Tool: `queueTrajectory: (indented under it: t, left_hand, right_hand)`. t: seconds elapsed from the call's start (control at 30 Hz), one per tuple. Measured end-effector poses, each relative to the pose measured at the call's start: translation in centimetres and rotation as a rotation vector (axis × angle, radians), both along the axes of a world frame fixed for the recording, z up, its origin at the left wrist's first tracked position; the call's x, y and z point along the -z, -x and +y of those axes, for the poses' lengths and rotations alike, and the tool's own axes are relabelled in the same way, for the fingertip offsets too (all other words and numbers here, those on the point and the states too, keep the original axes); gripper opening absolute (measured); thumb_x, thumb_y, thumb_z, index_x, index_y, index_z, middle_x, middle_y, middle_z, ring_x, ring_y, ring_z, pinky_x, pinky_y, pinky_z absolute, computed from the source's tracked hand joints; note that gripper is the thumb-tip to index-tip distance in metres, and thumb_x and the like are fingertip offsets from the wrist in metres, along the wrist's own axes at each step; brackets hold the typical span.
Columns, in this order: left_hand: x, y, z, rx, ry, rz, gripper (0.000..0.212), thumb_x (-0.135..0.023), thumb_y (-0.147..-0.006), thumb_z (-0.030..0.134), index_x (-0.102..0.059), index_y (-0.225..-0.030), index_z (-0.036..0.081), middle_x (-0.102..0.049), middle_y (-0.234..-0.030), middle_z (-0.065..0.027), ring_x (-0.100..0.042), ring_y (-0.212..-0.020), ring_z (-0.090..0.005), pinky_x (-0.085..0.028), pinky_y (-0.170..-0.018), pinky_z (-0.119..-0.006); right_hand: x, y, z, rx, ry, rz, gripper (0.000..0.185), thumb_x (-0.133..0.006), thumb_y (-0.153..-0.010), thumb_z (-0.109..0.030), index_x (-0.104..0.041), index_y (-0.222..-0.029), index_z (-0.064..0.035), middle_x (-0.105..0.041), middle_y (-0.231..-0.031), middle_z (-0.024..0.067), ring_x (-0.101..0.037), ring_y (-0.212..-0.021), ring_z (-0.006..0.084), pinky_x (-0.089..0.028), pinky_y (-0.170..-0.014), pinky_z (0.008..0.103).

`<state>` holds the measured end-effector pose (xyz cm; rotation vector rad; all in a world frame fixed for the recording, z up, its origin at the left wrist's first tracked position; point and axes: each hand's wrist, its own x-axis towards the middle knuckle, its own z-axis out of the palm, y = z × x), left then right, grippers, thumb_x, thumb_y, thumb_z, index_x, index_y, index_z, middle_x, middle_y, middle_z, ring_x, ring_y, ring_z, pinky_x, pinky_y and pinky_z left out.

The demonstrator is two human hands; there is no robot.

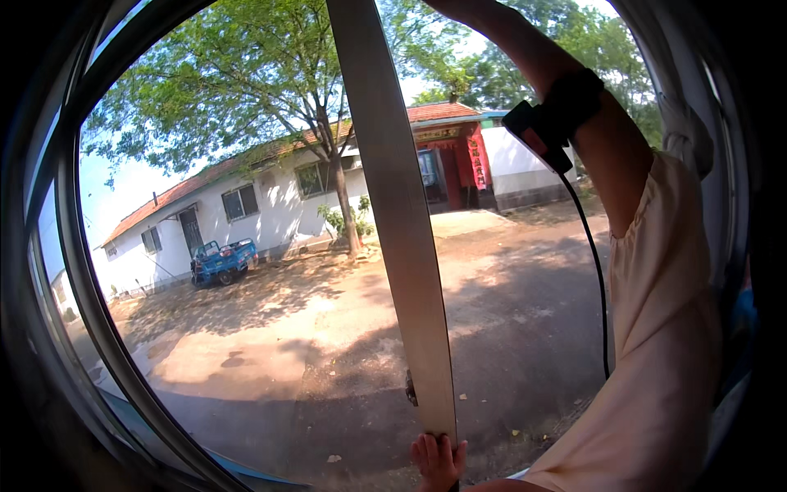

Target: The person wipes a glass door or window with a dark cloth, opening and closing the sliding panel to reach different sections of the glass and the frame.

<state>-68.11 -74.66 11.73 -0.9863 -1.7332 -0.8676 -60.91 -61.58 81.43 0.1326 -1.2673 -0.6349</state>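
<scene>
In front of me a sliding window is crossed by a pale metal stile that leans slightly. Low on this stile, my left hand lays its bent fingers against the metal, thumb to the right. A small dark latch sits on the stile's left edge, just above that hand. My right forearm is raised across the upper right, and its hand passes out of view beyond the top edge. A black strap on this forearm carries a small dark device with a black cable hanging from it.
Window frame rails curve along the left. A knotted pale curtain hangs at the right. Outside are a paved yard, a tree, a blue three-wheeled cart, a white house and a red doorway.
</scene>
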Motion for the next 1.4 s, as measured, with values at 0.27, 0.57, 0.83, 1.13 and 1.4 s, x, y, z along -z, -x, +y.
queueTrajectory:
  t: [0.27,0.57,0.83,1.13,1.4]
  left_hand:
    - [1.0,1.2,-0.8,-0.015,0.071,0.025,0.059,-0.066,-0.080,0.039,-0.047,-0.120,0.001,-0.038,-0.129,-0.0319,-0.046,-0.111,-0.0484,-0.032,-0.096,-0.060]
    - [3.1,2.6,1.0,-0.133,-0.095,0.267,0.057,-0.054,-0.088,0.040,-0.047,-0.128,-0.001,-0.044,-0.129,-0.0326,-0.045,-0.116,-0.0480,-0.036,-0.094,-0.062]
    - [0.2,2.4,-0.7,-0.156,-0.135,0.196,0.057,-0.053,-0.089,0.038,-0.046,-0.129,-0.002,-0.042,-0.129,-0.0346,-0.044,-0.116,-0.0504,-0.036,-0.094,-0.062]
    - [-2.6,1.0,-0.1,-0.163,-0.174,0.139,0.056,-0.052,-0.090,0.035,-0.045,-0.129,-0.004,-0.041,-0.128,-0.0369,-0.042,-0.115,-0.0530,-0.035,-0.095,-0.062]
    - [-3.4,0.5,-0.8,-0.244,-0.124,0.049,0.060,-0.044,-0.094,0.039,-0.037,-0.135,-0.003,-0.032,-0.138,-0.0337,-0.033,-0.125,-0.0515,-0.024,-0.101,-0.062]
  right_hand:
    - [-6.8,3.9,-2.6,0.021,0.103,0.216,0.033,-0.048,-0.084,-0.012,-0.060,-0.114,-0.0169,-0.061,-0.110,0.0113,-0.057,-0.101,0.0354,-0.046,-0.080,0.0493]
    - [-5.1,-4.4,7.6,-0.132,0.532,0.052,0.031,-0.043,-0.091,-0.028,-0.058,-0.114,-0.0128,-0.061,-0.109,0.0158,-0.057,-0.101,0.0352,-0.045,-0.085,0.0447]
    - [5.4,4.6,0.1,-0.180,-0.333,0.116,0.033,-0.059,-0.088,-0.028,-0.056,-0.120,-0.0195,-0.057,-0.118,0.0029,-0.051,-0.112,0.0229,-0.039,-0.096,0.0425]
    - [-1.6,-5.6,14.3,-0.148,0.034,-0.171,0.033,-0.045,-0.092,-0.032,-0.058,-0.114,-0.0119,-0.058,-0.113,0.0127,-0.050,-0.108,0.0320,-0.041,-0.087,0.0476]
    - [-3.2,-10.2,19.1,-0.141,0.351,-0.049,0.034,-0.040,-0.092,-0.034,-0.060,-0.108,-0.0125,-0.058,-0.115,0.0132,-0.052,-0.109,0.0354,-0.039,-0.084,0.0588]
